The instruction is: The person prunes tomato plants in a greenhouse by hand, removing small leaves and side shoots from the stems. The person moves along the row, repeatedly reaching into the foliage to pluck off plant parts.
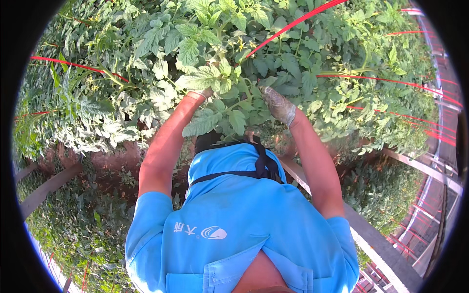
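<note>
Before me stands a tomato plant (216, 78) with broad green leaves and a few small yellow flowers (241, 44). My left hand (206, 92) reaches in among its leaves from the left, and foliage hides the fingers. On the other side, my right hand (279, 106) wears a thin, soiled glove and sits close to the stem (247, 89). Its fingertips are lost behind leaves, so whether either hand grips anything cannot be seen. A red twine (289, 26) runs from near the plant's top towards the upper right.
Dense tomato foliage (329, 40) spreads on both sides, with more red twines (381, 78) strung through it. Brown soil (113, 161) shows below the row. Pale beams (49, 188) cross low behind me. A black strap (227, 175) circles my waist.
</note>
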### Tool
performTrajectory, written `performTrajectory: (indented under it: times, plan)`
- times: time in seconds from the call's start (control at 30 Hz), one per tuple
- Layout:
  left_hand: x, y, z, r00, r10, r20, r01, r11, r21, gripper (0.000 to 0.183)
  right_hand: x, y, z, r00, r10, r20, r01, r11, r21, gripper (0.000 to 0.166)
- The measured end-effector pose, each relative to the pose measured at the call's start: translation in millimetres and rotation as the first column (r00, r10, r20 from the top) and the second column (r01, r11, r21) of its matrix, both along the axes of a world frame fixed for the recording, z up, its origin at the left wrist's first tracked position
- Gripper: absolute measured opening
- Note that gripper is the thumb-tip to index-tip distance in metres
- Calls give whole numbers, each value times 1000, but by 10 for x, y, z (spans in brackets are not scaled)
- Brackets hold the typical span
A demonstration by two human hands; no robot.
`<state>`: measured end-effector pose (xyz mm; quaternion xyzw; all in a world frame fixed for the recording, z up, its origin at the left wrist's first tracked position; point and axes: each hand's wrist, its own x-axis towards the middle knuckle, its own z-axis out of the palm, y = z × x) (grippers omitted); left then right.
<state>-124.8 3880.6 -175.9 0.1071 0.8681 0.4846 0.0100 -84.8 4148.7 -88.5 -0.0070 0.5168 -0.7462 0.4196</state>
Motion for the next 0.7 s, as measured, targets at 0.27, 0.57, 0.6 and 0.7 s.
performTrajectory:
  times: [0.27,0.57,0.6,0.7]
  plan:
    - [208,92,221,990,117,80,-136,946,294,39,-258,-721,1085,801,-394,450,474,877,-75,34]
    - [67,-225,390,953,301,44,-300,904,304,28,-266,-1022,1219,858,-337,387,411,903,-126,36]
    - [38,-269,443,947,319,38,-314,894,321,28,-252,-1032,1156,886,-389,252,419,905,-74,36]
    - [-192,-461,401,920,383,79,-391,910,140,36,-490,-976,947,598,-266,-756,666,690,284,31]
